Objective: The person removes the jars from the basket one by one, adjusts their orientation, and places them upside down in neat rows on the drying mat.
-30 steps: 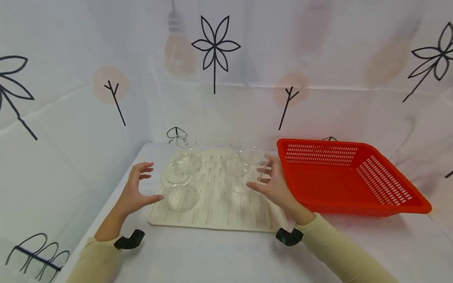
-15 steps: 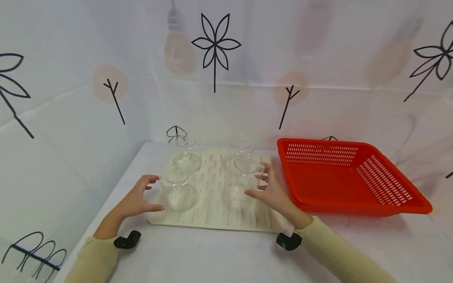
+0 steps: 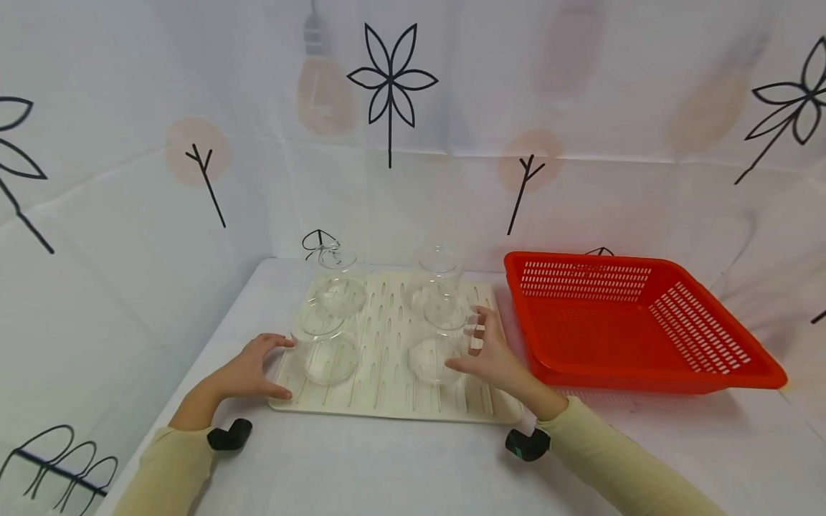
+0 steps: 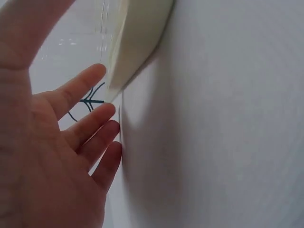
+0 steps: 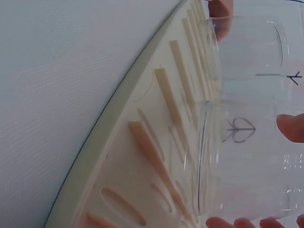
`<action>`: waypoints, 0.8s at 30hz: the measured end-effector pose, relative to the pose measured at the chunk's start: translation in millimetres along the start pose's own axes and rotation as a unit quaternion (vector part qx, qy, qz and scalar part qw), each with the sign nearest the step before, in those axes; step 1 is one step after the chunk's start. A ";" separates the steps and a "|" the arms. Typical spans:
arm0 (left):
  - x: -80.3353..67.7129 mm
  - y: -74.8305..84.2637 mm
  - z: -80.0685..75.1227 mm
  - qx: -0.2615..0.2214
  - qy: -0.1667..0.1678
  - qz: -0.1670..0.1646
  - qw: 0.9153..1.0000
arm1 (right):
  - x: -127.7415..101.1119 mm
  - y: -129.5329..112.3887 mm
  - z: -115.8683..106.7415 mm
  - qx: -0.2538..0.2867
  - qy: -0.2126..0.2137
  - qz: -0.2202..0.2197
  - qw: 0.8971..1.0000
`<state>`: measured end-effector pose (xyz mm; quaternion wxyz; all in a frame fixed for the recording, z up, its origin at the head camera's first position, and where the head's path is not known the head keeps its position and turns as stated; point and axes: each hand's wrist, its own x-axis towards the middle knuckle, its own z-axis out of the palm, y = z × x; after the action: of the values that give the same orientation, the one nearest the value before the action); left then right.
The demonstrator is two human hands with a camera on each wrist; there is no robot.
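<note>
My right hand (image 3: 493, 358) curls round a clear glass (image 3: 445, 326) at the front right of a cream ribbed mat (image 3: 387, 390). Its thumb is at the near side and its fingers are at the far right side. The right wrist view shows this glass (image 5: 244, 164) between thumb and fingers, its thick rim close over the mat. Another clear glass (image 3: 328, 340) stands at the mat's front left. Beside it, my left hand (image 3: 248, 373) holds nothing, fingers spread and relaxed near the mat's left edge.
Two more clear glasses stand farther back, a left glass (image 3: 338, 283) and a right glass (image 3: 435, 272). A red plastic basket (image 3: 619, 380) with slotted walls sits right of the mat. A white printed cloth (image 3: 445, 193) hangs behind the white tabletop (image 3: 387, 466).
The glass in my right hand has gone from tilted above the mat to upright, down at its front right. My left hand has moved down toward the mat's front left corner.
</note>
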<state>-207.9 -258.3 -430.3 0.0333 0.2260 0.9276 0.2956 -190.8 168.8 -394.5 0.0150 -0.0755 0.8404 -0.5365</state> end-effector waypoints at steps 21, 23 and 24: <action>-4.4 -11.3 -2.6 0.030 -0.026 0.020 0.999 | 0.0 -0.8 -1.5 0.009 -0.018 -0.008 1.000; -4.5 -10.4 -2.6 0.030 -0.025 0.017 0.999 | -0.1 -4.0 -3.3 0.014 -0.010 -0.017 1.000; -4.7 -9.9 -2.6 0.030 -0.026 0.015 0.999 | 0.2 -5.7 -4.6 0.016 -0.006 -0.023 1.000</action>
<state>-208.2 -269.0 -434.0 0.0457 0.2484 0.9314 0.2622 -190.9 170.5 -387.4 0.0084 -0.0979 0.8293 -0.5501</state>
